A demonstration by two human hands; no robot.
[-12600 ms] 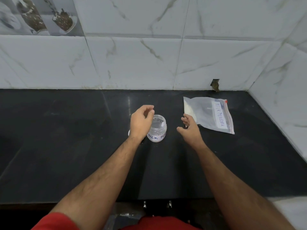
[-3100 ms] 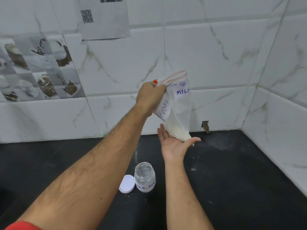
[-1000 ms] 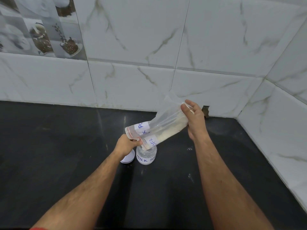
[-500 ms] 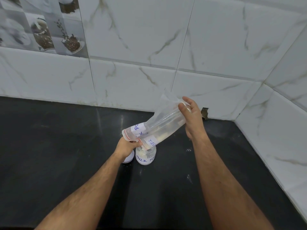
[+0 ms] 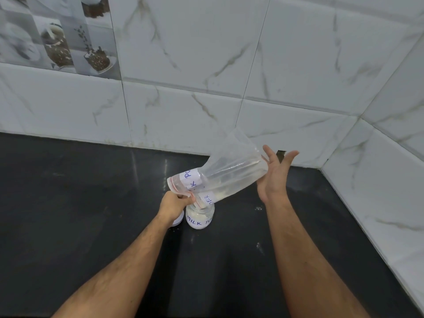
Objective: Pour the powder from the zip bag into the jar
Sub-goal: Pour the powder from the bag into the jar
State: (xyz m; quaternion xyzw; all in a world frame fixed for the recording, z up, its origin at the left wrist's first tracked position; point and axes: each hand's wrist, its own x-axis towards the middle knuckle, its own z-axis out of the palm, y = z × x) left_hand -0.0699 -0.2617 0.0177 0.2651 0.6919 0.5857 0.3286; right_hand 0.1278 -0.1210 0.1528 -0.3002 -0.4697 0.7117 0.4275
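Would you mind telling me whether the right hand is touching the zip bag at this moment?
Cannot tell. In the head view the open right hand has straight fingers right beside the zip bag at its raised end, with no plain gap or contact.

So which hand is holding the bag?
The left hand pinches the zip bag by its mouth, over the jar. The right hand is open.

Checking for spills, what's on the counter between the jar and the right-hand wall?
In the head view, only a few white powder specks lie on the black counter between the jar and that wall.
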